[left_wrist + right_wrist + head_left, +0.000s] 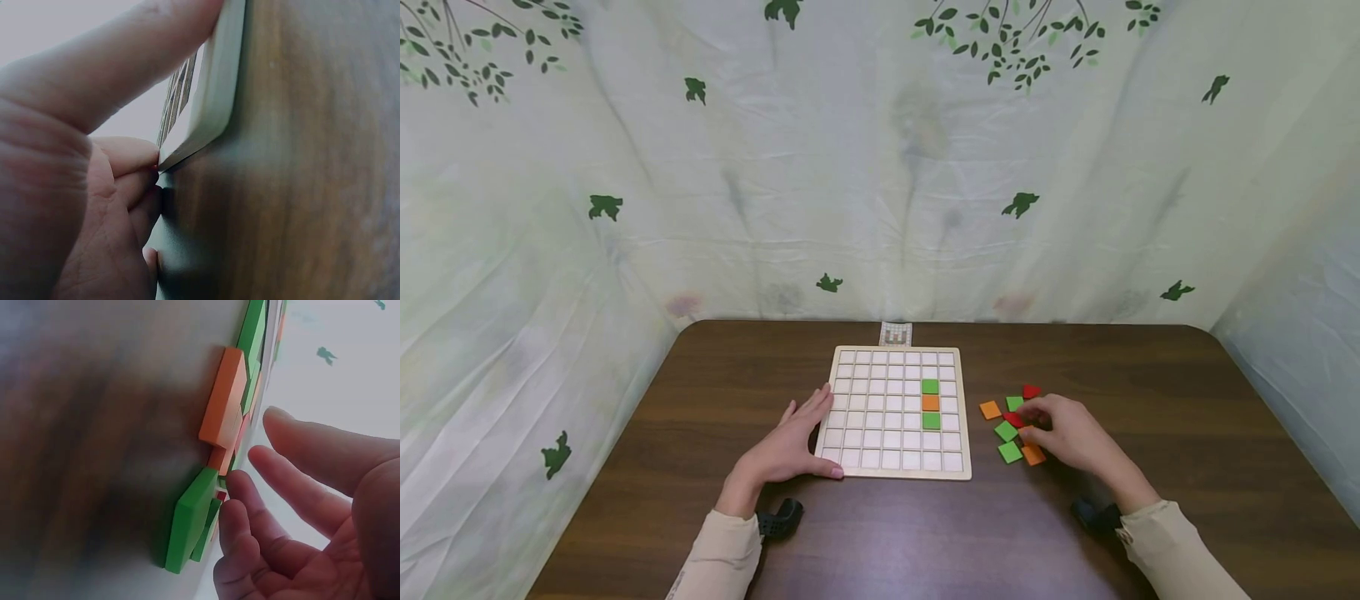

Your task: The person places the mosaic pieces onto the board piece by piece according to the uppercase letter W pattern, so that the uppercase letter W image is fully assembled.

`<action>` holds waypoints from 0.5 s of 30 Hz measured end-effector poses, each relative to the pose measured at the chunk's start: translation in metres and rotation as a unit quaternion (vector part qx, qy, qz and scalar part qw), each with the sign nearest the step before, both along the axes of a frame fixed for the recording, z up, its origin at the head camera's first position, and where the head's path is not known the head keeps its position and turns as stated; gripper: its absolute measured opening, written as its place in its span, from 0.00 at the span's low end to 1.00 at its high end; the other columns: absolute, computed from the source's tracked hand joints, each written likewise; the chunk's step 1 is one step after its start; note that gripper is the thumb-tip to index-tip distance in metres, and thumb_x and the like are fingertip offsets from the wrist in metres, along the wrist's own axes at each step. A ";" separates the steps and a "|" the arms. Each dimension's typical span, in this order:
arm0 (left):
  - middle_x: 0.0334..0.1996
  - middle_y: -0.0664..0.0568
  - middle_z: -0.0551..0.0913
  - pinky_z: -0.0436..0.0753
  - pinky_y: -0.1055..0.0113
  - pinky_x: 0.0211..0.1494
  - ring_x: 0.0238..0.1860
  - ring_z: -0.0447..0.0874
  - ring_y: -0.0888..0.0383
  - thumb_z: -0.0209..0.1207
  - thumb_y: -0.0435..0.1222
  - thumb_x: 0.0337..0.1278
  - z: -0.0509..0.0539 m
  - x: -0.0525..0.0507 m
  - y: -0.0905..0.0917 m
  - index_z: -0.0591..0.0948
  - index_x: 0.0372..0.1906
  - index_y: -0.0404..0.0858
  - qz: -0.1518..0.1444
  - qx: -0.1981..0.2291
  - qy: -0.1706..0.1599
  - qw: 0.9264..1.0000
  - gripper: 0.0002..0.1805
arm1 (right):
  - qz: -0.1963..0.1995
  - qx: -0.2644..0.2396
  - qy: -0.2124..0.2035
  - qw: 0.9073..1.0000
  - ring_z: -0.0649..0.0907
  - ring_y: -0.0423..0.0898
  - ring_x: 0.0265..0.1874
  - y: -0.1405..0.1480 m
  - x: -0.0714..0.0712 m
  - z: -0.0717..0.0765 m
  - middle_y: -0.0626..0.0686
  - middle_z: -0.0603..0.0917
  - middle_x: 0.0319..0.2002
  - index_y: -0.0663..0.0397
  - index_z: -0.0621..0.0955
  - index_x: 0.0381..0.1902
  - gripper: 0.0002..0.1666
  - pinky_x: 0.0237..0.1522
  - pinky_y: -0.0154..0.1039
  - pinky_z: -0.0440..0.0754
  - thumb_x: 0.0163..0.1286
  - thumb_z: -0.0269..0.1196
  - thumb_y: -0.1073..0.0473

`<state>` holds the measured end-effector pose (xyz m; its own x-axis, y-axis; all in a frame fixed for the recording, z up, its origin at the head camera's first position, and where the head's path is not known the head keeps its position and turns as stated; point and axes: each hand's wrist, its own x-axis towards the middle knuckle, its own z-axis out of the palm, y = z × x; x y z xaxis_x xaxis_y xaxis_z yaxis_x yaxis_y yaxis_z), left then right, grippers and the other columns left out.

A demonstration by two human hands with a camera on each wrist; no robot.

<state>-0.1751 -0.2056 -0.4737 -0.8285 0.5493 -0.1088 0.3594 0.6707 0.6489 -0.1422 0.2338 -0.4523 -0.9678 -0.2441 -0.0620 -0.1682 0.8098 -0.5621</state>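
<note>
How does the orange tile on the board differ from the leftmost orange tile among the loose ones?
The board's orange tile sits in a cell of the grid board, whereas the loose orange tile lies on the table. The board's tile is aligned with the grid, whereas the loose one is turned slightly askew. Both are orange and lie flat.
</note>
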 end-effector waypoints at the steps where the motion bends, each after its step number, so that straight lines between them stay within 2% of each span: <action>1: 0.80 0.39 0.46 0.37 0.38 0.77 0.80 0.41 0.43 0.77 0.56 0.40 0.000 0.000 0.000 0.52 0.78 0.29 0.000 0.001 -0.001 1.000 0.68 | 0.001 0.004 -0.002 1.000 0.80 0.47 0.38 0.000 -0.001 0.000 0.49 0.84 0.39 0.58 0.86 0.48 0.15 0.42 0.46 0.82 0.65 0.71 0.60; 7: 0.80 0.39 0.45 0.37 0.39 0.77 0.80 0.41 0.43 0.77 0.56 0.40 -0.001 0.000 0.000 0.51 0.79 0.28 -0.001 -0.002 0.000 1.000 0.68 | 0.004 0.011 -0.011 1.000 0.79 0.43 0.33 -0.003 -0.009 -0.002 0.46 0.83 0.34 0.57 0.87 0.45 0.11 0.36 0.41 0.80 0.65 0.70 0.62; 15: 0.80 0.40 0.45 0.36 0.39 0.77 0.80 0.41 0.43 0.77 0.56 0.41 0.000 0.000 0.000 0.51 0.78 0.28 -0.002 -0.001 -0.007 1.000 0.67 | 0.015 0.031 0.000 0.999 0.78 0.42 0.29 -0.006 -0.017 -0.001 0.46 0.82 0.30 0.57 0.87 0.40 0.06 0.34 0.41 0.79 0.65 0.69 0.64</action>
<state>-0.1753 -0.2057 -0.4735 -0.8252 0.5518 -0.1211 0.3528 0.6708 0.6524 -0.1595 0.2279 -0.4535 -0.9599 -0.2691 -0.0786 -0.1928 0.8372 -0.5118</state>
